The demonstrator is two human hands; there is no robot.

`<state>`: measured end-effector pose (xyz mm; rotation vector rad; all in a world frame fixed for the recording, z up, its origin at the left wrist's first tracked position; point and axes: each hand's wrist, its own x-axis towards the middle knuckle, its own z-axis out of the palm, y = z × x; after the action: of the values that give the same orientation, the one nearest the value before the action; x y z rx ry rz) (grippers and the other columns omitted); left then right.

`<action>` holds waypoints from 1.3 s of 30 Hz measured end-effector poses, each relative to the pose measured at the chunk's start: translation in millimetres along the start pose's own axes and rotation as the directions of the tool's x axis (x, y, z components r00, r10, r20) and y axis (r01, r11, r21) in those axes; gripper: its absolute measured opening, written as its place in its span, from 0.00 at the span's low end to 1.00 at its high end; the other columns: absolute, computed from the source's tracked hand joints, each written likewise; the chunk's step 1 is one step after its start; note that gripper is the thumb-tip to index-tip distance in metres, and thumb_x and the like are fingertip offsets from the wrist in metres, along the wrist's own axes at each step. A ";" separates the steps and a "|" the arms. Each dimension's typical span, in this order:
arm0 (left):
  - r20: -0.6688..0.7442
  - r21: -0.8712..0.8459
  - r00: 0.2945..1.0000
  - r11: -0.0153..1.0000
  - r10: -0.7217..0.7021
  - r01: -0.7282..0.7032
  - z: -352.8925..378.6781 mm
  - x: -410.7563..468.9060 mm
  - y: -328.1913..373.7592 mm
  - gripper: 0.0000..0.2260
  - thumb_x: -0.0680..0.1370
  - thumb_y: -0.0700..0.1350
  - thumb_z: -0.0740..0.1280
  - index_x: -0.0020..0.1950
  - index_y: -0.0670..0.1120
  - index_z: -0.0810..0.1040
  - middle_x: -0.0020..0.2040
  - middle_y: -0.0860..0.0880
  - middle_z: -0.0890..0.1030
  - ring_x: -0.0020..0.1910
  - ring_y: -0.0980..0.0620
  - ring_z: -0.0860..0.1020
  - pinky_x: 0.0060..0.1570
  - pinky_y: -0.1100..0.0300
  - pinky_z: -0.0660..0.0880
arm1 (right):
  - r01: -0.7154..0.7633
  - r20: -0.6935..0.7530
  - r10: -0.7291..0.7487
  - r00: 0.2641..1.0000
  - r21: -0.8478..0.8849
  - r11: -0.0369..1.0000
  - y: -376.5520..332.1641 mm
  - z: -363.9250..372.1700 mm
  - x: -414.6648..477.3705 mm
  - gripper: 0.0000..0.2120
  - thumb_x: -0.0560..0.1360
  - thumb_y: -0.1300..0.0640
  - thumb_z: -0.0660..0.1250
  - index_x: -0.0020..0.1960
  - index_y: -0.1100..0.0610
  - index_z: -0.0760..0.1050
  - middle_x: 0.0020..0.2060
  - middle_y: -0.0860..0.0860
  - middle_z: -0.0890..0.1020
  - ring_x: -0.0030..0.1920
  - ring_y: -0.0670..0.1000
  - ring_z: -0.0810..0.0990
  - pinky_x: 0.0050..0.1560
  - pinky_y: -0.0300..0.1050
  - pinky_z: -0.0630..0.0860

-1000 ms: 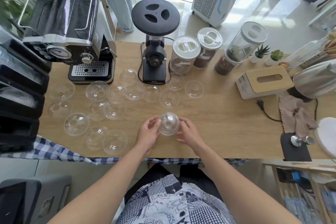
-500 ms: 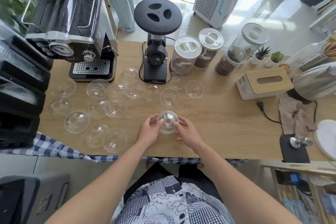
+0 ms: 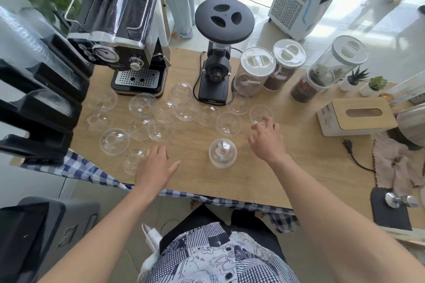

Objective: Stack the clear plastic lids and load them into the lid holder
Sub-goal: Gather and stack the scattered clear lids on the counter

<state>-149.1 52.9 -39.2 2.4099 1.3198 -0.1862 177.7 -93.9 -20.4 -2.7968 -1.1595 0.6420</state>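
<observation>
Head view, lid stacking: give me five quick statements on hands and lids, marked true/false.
1. Both hands grip the lid stack. False: it stands alone on the table, between the hands, neither touching it.
2. The right hand reaches toward a loose lid near the canisters. True.
3. The left hand is over the lids at the table's near left edge. True.
4. The coffee grinder stands left of the espresso machine. False: it stands to its right.
5. The tissue box sits among the loose lids. False: it sits apart, at the far right.
</observation>
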 end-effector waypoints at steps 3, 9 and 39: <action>0.046 0.139 0.998 0.990 -0.034 0.028 10.0 -14.0 -15.0 0.28 0.80 0.69 0.71 0.66 0.48 0.78 0.63 0.50 0.79 0.66 0.48 0.75 0.67 0.52 0.78 | 0.005 0.107 0.012 0.994 -0.160 0.987 1.3 -5.4 11.7 0.26 0.87 0.46 0.63 0.83 0.54 0.72 0.88 0.55 0.59 0.83 0.64 0.63 0.77 0.67 0.70; 0.040 0.136 0.999 0.991 -0.001 -0.004 19.7 -23.1 -13.0 0.14 0.85 0.56 0.71 0.67 0.51 0.82 0.64 0.53 0.83 0.67 0.50 0.76 0.64 0.52 0.74 | 0.048 0.152 -0.009 0.988 -0.258 0.965 4.2 -1.1 15.6 0.20 0.89 0.49 0.61 0.77 0.56 0.75 0.78 0.57 0.73 0.76 0.62 0.68 0.69 0.61 0.74; 0.502 -0.847 0.865 -0.208 -0.011 0.489 21.9 24.5 82.0 0.11 0.89 0.38 0.64 0.67 0.38 0.85 0.60 0.49 0.88 0.44 0.54 0.80 0.48 0.59 0.79 | -0.316 0.249 0.253 0.935 0.909 0.272 -25.7 56.9 -52.9 0.08 0.89 0.58 0.66 0.64 0.49 0.82 0.61 0.48 0.86 0.50 0.47 0.84 0.52 0.46 0.87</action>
<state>-65.9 23.8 -44.5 0.5773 1.0251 0.2884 104.7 -118.2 -48.3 -1.8629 -0.0450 0.9954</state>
